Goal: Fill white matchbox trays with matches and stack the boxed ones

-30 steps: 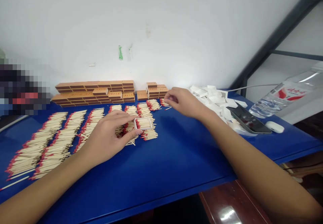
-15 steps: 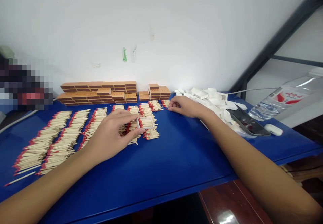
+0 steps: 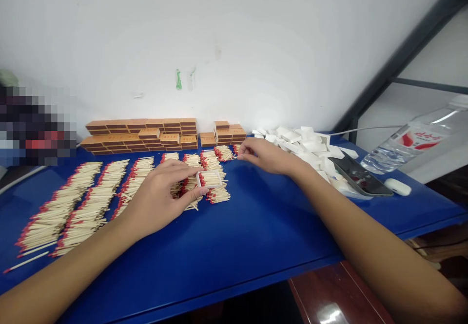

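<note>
Between the thumb and fingers of my left hand [image 3: 166, 195] is a small white matchbox tray [image 3: 220, 180] with red-tipped matches lying inside it. The tray is held over the rows of loose matches [image 3: 218, 196]. My right hand [image 3: 265, 155] is at the far right end of the rows, its fingertips pinched together beside a small group of matches [image 3: 224, 153]. Whatever those fingers hold, if anything, is too small to make out. More long rows of matches [image 3: 87, 200] spread to the left of my left hand, and my left forearm covers part of them.
Stacked brown matchboxes [image 3: 142, 134] line the wall, with a smaller stack [image 3: 230, 133] beside them. White empty trays [image 3: 305, 141] are heaped at the right, near a phone [image 3: 360, 175], a white earbud case [image 3: 397, 186] and a tilted water bottle [image 3: 413, 136]. Everything rests on a blue table [image 3: 248, 246].
My right hand has shifted slightly left along the matches at the back. My left hand keeps its hold on the tray. The whole view has moved a little.
</note>
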Motion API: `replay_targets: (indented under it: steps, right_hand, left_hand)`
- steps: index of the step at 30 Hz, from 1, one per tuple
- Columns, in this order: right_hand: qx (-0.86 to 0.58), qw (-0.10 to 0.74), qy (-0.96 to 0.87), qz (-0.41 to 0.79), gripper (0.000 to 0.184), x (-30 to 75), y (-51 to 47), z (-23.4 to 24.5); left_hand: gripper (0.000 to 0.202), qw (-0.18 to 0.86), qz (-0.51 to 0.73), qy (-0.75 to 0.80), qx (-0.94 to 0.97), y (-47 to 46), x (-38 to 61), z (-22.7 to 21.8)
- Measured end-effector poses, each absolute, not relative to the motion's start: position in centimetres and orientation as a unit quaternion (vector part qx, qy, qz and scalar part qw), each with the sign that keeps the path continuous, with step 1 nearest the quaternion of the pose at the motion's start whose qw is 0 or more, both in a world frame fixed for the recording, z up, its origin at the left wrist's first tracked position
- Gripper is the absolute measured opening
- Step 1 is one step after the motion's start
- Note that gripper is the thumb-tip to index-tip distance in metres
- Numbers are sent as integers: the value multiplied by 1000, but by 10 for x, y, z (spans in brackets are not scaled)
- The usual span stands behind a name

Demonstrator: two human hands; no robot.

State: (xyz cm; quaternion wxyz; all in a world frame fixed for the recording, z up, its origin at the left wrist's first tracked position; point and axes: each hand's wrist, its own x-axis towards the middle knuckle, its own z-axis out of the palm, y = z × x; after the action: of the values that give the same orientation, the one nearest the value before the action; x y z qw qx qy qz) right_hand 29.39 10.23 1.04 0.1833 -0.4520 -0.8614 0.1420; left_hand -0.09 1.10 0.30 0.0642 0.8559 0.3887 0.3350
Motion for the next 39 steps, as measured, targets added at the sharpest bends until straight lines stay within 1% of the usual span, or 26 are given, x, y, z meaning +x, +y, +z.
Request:
replay_targets:
  steps: [3,5,9,15,18,21,22,24,27,29,33,39]
  right_hand:
    - [-403,261,-858,183,17,272,81,19]
    - [-370,291,-859,202,14,258,66,23]
    - [-323,293,-877,201,13,240,50,20]
    - [-322,283,-882,198,14,235,49,12]
    - [-343,305,-868,187,18,243,58,16]
    - [-409,328,-843,121,17,265,77,17]
    - [-433,321,-837,93,14,274,86,15]
    - [-465,279,-838,56,10,291,102,11]
    - [-478,212,-851,49,9,310,120,1]
    - [-475,184,-859,51,10,314,125,-4]
    - [-474,168,-862,59,9,311,126,-9]
    - [-467,179,-864,57,11,309,126,-8]
  left_hand:
    - [22,63,332,393,855,12,-1,2]
    - [22,62,332,393,855,12,-1,1]
    - [23,69,335,394,853,12,-2,-1]
    - [29,77,330,404,850,11,-4,-3]
    - [33,69,340,404,846,12,-5,-5]
    - [36,56,349,405,843,12,-5,-5]
    - [36,53,350,403,844,12,-5,-5]
    - [36,50,351,401,845,12,-4,-4]
    - [36,51,352,401,844,12,-4,-3]
    - [35,51,349,400,846,12,-4,-3]
    - [35,47,347,399,847,12,-4,-3]
    - [36,45,347,407,844,12,-5,-5]
